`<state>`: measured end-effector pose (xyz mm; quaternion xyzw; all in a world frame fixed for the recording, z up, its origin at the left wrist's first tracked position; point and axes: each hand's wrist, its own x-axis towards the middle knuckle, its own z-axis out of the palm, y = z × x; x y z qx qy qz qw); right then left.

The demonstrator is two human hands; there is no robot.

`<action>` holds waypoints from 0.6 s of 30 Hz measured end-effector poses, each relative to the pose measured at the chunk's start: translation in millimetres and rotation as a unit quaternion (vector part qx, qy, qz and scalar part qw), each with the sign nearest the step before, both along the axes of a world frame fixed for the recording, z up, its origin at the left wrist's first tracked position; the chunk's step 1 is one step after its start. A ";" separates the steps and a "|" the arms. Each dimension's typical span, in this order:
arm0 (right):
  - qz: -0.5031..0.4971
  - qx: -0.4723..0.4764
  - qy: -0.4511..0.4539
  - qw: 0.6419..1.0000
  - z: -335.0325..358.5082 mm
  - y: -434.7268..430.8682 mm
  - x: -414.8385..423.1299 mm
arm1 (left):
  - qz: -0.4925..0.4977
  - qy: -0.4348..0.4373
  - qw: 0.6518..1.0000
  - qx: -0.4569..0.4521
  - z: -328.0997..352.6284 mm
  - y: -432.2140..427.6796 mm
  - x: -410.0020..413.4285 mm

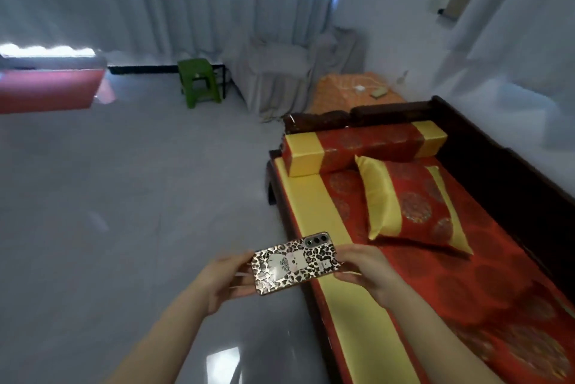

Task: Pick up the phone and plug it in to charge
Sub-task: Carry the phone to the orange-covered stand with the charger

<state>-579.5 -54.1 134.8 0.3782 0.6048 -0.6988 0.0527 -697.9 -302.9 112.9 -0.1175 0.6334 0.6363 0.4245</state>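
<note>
A phone (295, 262) in a leopard-print case with a white cartoon figure lies sideways in front of me, its back and camera lenses facing up. My left hand (222, 279) grips its left end and my right hand (365, 270) grips its right end. Far ahead, on a small table under an orange cloth (342, 94), rest a white charger block with its cable (361, 88) and a small greenish object (379, 92). A wall socket (402, 78) may sit just behind that table, too blurred to tell.
A dark wooden bench (485, 141) with red and yellow cushions and a pillow (410, 206) runs along the right. A green plastic stool (199, 81) and a grey-covered chair (280, 78) stand by the curtains. Grey glossy floor (124, 197) spreads to the left.
</note>
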 end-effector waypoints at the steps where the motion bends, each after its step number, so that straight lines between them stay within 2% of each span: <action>1: 0.010 0.001 0.000 1.000 1.5 -5.9 -19.0 | 0.007 -0.003 1.000 -0.001 -0.5 -5.8 -15.6; 4: 0.041 0.020 -0.017 0.999 2.6 -15.8 -89.2 | 0.039 -0.025 0.999 -0.004 -6.7 -21.0 -72.0; 9: 0.040 0.026 -0.014 0.999 -3.9 -9.9 -201.9 | 0.033 -0.022 0.999 -0.007 -11.5 -15.1 -171.6; 15: -0.002 -0.006 -0.011 1.000 -28.8 13.4 -406.5 | 0.017 0.003 0.999 -0.040 -13.7 8.1 -376.7; 18: 0.000 -0.006 -0.008 1.000 -19.4 14.0 -487.5 | 0.012 0.017 0.999 -0.050 -3.9 12.7 -458.5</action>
